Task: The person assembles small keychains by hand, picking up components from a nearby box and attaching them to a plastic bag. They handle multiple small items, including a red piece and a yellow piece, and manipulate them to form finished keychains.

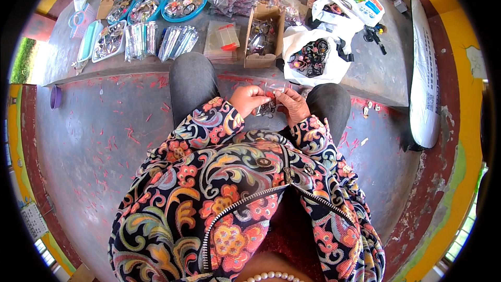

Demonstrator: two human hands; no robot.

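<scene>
Between my knees, both hands pinch a small clear plastic bag [267,108] that holds dark loops, perhaps hair ties. My left hand [246,101] grips its left side near the top, thumb and fingers pressed together. On the other side, my right hand [294,105] has its fingers closed at the upper right of the bag. A bit of red shows at the bag's top between the fingertips. Ahead of my hands on the raised ledge stand a cardboard box [262,61] with filled clear bags and a white plastic sack [334,75] of dark and coloured hair ties.
Flat clear bags with red strips [222,39] lie left of the box. Bundles of clear packets [140,42], a white tray [95,58] and blue basins [168,18] of small items stand further left. A purple cup [55,97] sits on the floor; red scraps are scattered there.
</scene>
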